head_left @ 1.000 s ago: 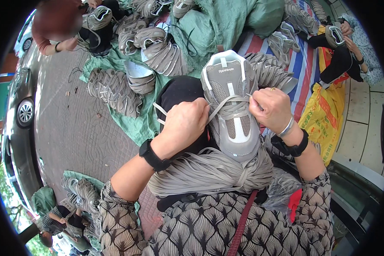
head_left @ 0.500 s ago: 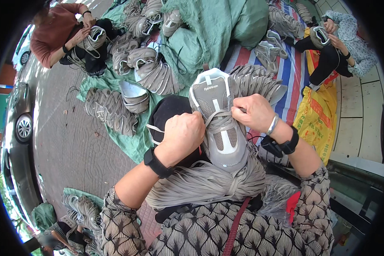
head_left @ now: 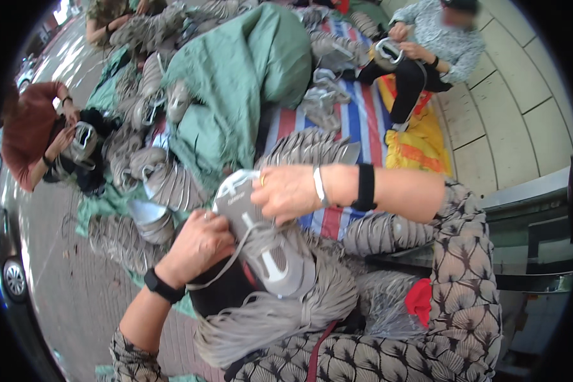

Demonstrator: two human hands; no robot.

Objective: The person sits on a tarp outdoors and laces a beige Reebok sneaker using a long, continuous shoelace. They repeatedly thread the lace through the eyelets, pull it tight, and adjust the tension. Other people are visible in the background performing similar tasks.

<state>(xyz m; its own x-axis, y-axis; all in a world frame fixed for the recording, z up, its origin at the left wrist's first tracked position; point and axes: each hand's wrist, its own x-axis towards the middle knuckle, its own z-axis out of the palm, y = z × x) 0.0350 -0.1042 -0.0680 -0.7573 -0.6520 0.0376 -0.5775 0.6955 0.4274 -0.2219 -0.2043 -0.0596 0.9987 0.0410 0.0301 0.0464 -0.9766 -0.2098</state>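
Observation:
A grey and white shoe upper [head_left: 280, 260], laced across its tongue, lies over my lap with its toe toward me. My left hand [head_left: 200, 248] is closed, its fingertips gripping the upper's left edge. A loose pale shoelace [head_left: 218, 275] trails from the lacing past that hand. Over the right side of the collar, my right hand [head_left: 283, 194] is closed too, its fingers curled down. What they pinch is hidden behind the knuckles. Beneath the toe rests a tied bundle of grey shoelaces [head_left: 274, 315].
Rows of stacked shoe uppers [head_left: 124, 240] lie on green sheeting to the left, others on a striped sheet [head_left: 363, 137]. A big green sack [head_left: 254, 70] bulges ahead. People handle uppers at left [head_left: 41, 137] and far right [head_left: 442, 48]. A clear plastic bag [head_left: 385, 305] sits beside my lap.
The view has swung, shifting surroundings left and downward. My right hand has moved across the shoe's collar, its forearm now sideways. The left hand stays by the upper's left edge; the toe tilts right.

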